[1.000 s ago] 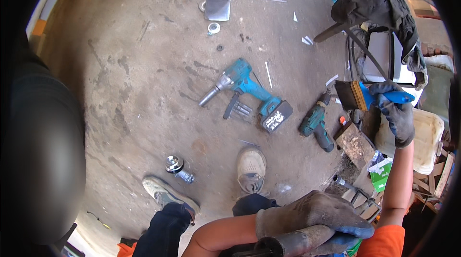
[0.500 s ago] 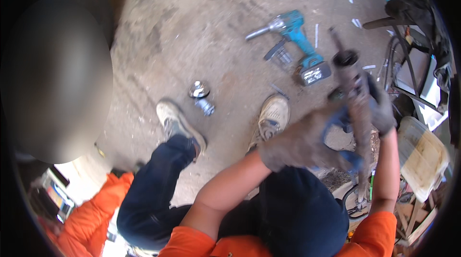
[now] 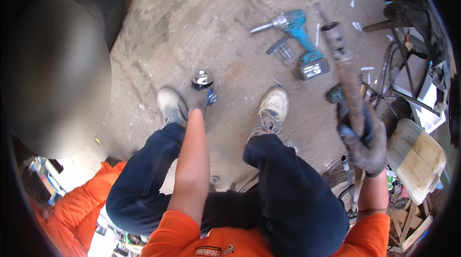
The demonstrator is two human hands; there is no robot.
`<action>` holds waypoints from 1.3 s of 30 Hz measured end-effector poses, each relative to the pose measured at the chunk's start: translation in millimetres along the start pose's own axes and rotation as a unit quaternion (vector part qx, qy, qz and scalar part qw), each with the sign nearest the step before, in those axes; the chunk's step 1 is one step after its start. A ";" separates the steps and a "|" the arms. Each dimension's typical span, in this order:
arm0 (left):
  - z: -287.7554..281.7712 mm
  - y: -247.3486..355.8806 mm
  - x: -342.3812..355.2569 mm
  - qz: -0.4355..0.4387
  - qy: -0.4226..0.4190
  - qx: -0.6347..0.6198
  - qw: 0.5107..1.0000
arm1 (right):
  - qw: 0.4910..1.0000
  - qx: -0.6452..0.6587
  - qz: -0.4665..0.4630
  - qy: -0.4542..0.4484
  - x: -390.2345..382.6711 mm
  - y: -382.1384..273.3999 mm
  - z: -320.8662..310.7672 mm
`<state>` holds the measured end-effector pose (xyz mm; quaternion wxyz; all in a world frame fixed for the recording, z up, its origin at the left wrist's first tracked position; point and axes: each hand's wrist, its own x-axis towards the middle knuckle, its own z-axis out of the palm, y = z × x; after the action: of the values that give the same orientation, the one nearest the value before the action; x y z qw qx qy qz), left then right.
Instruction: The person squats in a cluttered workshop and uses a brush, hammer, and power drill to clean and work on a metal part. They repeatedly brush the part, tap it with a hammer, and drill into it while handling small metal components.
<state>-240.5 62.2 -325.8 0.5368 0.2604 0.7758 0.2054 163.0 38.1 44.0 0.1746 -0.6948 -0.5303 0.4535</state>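
Observation:
A long rusty metal shaft (image 3: pixel 352 84) slants up from my right hand (image 3: pixel 370 147), which is closed round its lower part in a grey-brown glove with blue on it. Its upper end widens into a slotted sleeve, and a thin rod sticks out beyond. My left hand (image 3: pixel 197 99), also gloved, reaches down to the floor between my shoes. Just beyond it lies a shiny round metal part (image 3: pixel 202 79). A small bluish-silver fitting (image 3: pixel 212 96) shows beside the left hand; the fingers are hidden, so I cannot see whether they hold anything.
A teal cordless impact wrench (image 3: pixel 300 34) lies on the concrete floor. Another teal tool (image 3: pixel 334 95) is partly visible beside my right hand. A large grey cylinder (image 3: pixel 57 79) stands at left, near a person's orange sleeve (image 3: pixel 91 194). A dirty translucent plastic container (image 3: pixel 417 158) and wood scraps sit at right.
My left hand has left the shaft and moved left and down to the parts on the floor. My right hand alone keeps the shaft, now lower and slightly further left.

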 end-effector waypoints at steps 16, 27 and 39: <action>25.9 291.9 -110.9 0.082 -0.273 -0.412 0.866 | 0.999 -0.027 0.033 -0.025 -1.2 -12.0 33.0; 57.4 348.6 -164.1 0.342 -0.156 -0.240 0.895 | 0.997 -0.017 0.046 -0.059 -8.2 -22.9 30.6; 65.8 320.3 -186.7 0.292 -0.232 -0.327 0.868 | 0.998 0.000 0.045 -0.042 -8.1 -17.8 32.5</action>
<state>-66.1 198.0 -21.0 0.6710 0.3249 0.4058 0.5286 126.0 29.8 43.3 0.1319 -0.6982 -0.5052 0.4898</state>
